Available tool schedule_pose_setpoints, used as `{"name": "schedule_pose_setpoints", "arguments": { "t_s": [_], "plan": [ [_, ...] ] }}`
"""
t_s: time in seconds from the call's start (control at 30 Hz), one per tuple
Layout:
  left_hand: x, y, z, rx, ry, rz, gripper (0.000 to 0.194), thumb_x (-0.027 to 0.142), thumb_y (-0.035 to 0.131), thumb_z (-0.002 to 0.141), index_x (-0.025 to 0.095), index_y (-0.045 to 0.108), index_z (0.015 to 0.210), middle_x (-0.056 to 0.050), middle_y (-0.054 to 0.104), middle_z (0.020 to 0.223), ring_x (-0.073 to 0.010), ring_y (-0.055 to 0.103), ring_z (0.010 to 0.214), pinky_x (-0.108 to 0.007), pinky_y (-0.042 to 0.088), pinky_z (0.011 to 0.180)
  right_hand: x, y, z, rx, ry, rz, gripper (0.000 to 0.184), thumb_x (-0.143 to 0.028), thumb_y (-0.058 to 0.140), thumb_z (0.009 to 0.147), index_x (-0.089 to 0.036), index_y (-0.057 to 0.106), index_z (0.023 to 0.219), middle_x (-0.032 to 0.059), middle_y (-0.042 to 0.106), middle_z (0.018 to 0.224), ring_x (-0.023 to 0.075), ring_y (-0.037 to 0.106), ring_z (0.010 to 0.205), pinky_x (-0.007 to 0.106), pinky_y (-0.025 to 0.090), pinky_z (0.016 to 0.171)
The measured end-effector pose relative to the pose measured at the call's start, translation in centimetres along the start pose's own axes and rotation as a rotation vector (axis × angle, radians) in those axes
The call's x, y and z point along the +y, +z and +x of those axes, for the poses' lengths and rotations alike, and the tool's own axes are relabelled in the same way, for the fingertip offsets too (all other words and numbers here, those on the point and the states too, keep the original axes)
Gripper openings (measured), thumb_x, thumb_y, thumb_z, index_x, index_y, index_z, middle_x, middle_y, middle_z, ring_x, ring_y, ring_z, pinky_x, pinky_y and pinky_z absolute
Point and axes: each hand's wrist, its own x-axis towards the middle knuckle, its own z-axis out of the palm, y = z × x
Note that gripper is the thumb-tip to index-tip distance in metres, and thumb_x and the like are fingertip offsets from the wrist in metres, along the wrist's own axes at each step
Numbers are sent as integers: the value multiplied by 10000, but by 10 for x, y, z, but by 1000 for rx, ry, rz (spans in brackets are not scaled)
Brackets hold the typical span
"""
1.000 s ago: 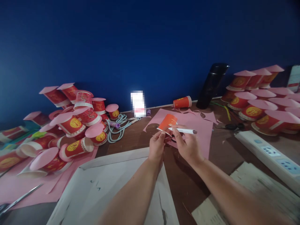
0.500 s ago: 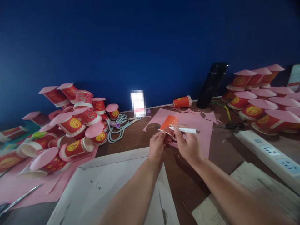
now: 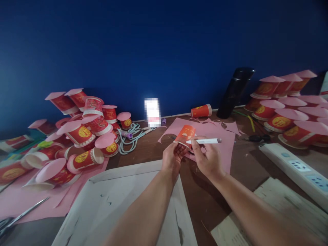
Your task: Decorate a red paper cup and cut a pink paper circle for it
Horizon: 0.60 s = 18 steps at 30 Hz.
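My left hand (image 3: 172, 158) is closed around the rim end of a red-orange paper cup (image 3: 186, 132), which is tilted over the table. In my right hand (image 3: 208, 158) is a white marker pen (image 3: 207, 140), pinched between thumb and fingers. The pen lies nearly level, its left end at the side of the cup, though I cannot tell whether it touches. Beneath both hands lies a pink paper sheet (image 3: 220, 143) with cut-out edges.
Red cups with pink discs (image 3: 77, 133) pile up at left, and more cups (image 3: 284, 119) stand at right. A black flask (image 3: 234, 94), stacked cups (image 3: 201, 111), a cable (image 3: 133, 140), scissors (image 3: 25, 213), a power strip (image 3: 294, 167) and a white board (image 3: 128, 205) surround the hands.
The cup has turned a little in my left hand, showing more of its printed side, and the left fingers have opened slightly beneath it. The pen has shifted slightly right.
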Motion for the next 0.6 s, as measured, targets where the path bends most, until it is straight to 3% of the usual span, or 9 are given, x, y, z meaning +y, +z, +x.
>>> {"name": "schedule_pose_setpoints", "arguments": {
  "t_s": [0.47, 0.6],
  "plan": [
    [-2, -3, 2, -21, 41, -19, 68, 174, 656, 709, 122, 611, 701, -25, 635, 633, -117, 620, 603, -272, 513, 679, 2, -2, 2, 21, -24, -90, 256, -418, 494, 910, -207, 630, 956, 91, 706, 931, 225, 681, 854, 350, 580, 724],
    [-2, -2, 3, -17, 38, -22, 70, 171, 637, 722, 121, 610, 681, -23, 629, 619, -110, 613, 592, -257, 509, 664, 3, -2, 2, -47, -25, -6, 273, -442, 492, 907, -213, 636, 941, 84, 711, 897, 230, 681, 846, 368, 583, 736]
  ]
}}
